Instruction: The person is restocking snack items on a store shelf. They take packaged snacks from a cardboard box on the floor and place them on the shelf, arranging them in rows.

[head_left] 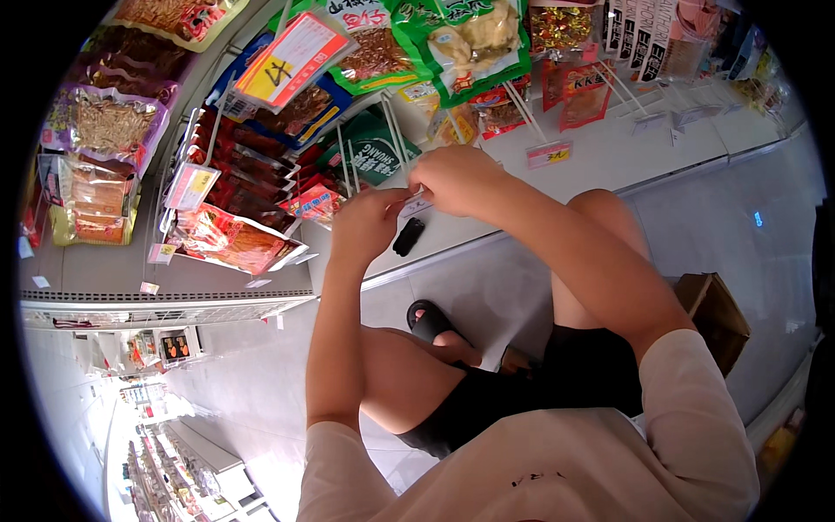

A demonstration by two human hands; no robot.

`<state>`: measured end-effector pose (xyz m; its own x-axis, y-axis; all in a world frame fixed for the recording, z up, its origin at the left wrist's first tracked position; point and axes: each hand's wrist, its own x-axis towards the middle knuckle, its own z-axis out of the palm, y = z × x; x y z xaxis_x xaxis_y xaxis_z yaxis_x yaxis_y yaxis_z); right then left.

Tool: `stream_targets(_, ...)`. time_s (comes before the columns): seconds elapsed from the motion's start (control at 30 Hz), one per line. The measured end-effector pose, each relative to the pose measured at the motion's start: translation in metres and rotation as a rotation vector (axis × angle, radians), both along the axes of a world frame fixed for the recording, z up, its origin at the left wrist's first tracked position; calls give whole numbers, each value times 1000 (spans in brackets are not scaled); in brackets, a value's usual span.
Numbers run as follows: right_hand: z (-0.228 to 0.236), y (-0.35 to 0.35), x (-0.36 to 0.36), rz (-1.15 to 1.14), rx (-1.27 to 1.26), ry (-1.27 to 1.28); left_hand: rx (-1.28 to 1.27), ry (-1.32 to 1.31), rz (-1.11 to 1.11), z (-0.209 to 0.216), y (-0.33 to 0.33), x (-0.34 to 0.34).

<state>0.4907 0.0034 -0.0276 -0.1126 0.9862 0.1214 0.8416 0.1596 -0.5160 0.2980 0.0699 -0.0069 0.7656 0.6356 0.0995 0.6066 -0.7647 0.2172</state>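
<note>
Side by side above the bottom shelf, my left hand and my right hand both have their fingers pinched. Between them is a small white price tag, gripped at one end by each hand. A small black object lies on the shelf just below the tag; its kind is unclear. Metal display hooks stick out toward my hands. A dark green packet and a red snack packet hang beside my left hand.
Snack packets, among them a green bag of pale food, hang on hooks above. A large orange-and-yellow price card juts out at upper left. An open cardboard box stands on the floor at right. Shelves line the aisle at lower left.
</note>
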Motion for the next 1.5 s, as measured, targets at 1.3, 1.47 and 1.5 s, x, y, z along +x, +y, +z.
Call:
stream_targets(1.3,-4,11,-11,-29,-24,-6,-237,59,117,-4,18,-15)
stream_targets(1.47,-1,11,-14,-29,-52,-39,-233,40,127,-12,20,-22)
stream_targets(1.5,-1,11,-14,-29,-48,-31,-237,49,124,-11,20,-22)
